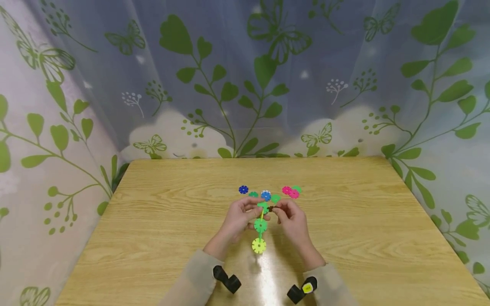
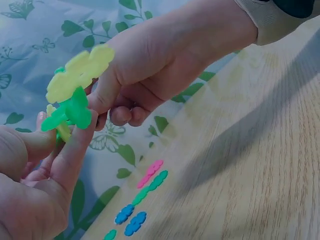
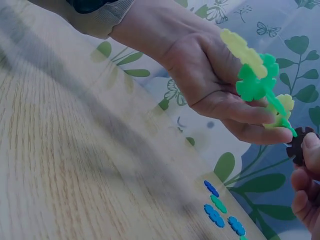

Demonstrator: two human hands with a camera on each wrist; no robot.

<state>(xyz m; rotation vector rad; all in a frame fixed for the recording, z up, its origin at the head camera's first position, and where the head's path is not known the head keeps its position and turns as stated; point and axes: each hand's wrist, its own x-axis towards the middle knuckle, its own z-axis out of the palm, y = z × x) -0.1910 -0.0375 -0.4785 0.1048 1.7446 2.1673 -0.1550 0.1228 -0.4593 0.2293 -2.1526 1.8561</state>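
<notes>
My left hand [image 1: 238, 216] pinches a chain of interlocked notched plastic discs in green and yellow. At its near end hangs a yellow disc [image 1: 258, 245], with a green disc [image 1: 260, 225] set crosswise above it. My right hand [image 1: 294, 221] pinches a dark brown notched disc [image 3: 296, 149] between thumb and fingers. In the right wrist view this brown disc is right at the far green end of the chain, beside my left fingertips. The chain is held up over the table, and my left fingers hide part of it.
Loose discs lie on the wooden table [image 1: 153, 212] beyond my hands: a dark blue disc [image 1: 243, 189], a lighter blue disc [image 1: 266, 196], a green disc [image 1: 275, 198] and a pink disc [image 1: 294, 194] among them. A leaf-patterned curtain [image 1: 237, 106] hangs behind the table's far edge.
</notes>
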